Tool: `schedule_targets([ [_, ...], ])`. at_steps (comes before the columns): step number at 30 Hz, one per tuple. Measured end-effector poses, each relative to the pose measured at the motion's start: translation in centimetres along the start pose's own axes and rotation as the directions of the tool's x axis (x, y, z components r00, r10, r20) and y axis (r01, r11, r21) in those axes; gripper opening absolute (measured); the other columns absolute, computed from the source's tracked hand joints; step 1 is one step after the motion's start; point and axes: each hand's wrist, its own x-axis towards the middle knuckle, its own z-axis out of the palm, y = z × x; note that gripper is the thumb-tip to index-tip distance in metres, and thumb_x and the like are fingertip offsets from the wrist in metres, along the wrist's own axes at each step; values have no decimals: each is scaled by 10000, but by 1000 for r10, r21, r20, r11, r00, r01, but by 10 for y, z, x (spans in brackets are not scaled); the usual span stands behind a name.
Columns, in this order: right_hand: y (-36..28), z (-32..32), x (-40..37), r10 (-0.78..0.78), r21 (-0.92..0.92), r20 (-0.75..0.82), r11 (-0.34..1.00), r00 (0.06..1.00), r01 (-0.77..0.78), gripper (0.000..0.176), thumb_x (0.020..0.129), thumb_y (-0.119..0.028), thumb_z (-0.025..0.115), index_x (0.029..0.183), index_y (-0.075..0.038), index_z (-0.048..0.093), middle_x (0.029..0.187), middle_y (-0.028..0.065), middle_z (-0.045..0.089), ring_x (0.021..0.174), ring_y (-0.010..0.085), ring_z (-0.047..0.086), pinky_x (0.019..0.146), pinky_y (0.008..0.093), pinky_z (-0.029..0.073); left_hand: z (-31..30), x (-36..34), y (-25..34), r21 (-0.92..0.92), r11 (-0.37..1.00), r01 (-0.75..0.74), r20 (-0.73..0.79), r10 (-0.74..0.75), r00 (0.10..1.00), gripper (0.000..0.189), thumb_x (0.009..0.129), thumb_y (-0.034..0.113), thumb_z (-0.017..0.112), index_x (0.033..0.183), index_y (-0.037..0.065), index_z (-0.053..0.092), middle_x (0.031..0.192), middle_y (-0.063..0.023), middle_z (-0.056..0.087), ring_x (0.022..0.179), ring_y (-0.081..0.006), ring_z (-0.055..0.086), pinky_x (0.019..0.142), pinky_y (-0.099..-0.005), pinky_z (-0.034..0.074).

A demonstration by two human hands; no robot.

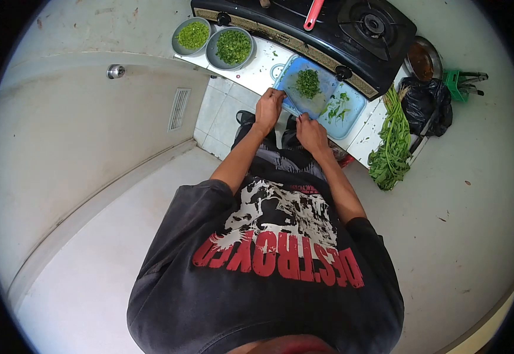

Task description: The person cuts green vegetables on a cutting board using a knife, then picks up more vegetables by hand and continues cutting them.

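Chopped green herbs (308, 84) lie in a small heap on a blue cutting board (320, 105). My right hand (311, 133) is closed at the board's near edge, around one end of what looks like a thin knife (293, 105), seen nearly edge-on. At the knife's other end, by the board's left corner, the fingers of my left hand (270, 106) are pinched together; their exact hold is partly hidden. Loose green leaves (339, 108) are scattered on a light blue tray (356, 112) to the right of the heap.
Two grey bowls of chopped greens, a lighter one (192, 36) and a darker one (233, 48), stand at left on the white counter (263, 66). Behind is a black gas stove (304, 26) with a red handle (312, 16). Leafy stalks (393, 141), a black plastic bag (425, 105) and a green basket (456, 85) sit right.
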Motion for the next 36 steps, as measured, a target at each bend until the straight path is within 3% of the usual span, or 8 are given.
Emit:
schedule_targets([
  [3,-2,7,4,13,-9,-11,1000,1000,-13,302,1018,-263,532,970,29,588,707,290,664,697,480,686,653,559,559,1,-5,-2,0,1000,-30,-27,30,999,113,913,41,654,983,33,742,957,-170,680,820,-367,695,714,-442,553],
  [9,-3,5,4,13,-34,-15,999,1000,-13,318,1022,-271,529,967,35,594,718,291,670,701,478,688,657,552,560,3,-5,-1,-75,991,114,-60,-119,991,107,898,39,681,987,14,735,921,-183,682,799,-344,690,723,-419,545],
  [17,15,1,-12,89,13,-40,996,995,-89,337,998,-282,567,898,37,605,710,281,676,684,448,701,639,522,575,6,5,1,-108,992,59,-71,-67,995,105,913,37,647,977,0,722,927,-201,664,818,-381,671,758,-451,533],
  [30,2,1,14,-30,-43,-47,999,998,28,328,994,-269,562,895,37,625,706,266,679,674,434,705,642,510,573,10,5,-2,-84,996,36,-82,-43,996,119,902,42,652,989,-1,720,922,-208,653,838,-400,667,766,-459,534],
  [36,7,1,1,-6,-87,-4,996,1000,5,332,993,-259,559,910,53,638,716,270,680,676,442,701,662,512,577,15,7,-5,-85,991,106,-92,-113,989,102,870,48,704,951,-7,730,888,-191,690,834,-350,686,769,-428,532],
])
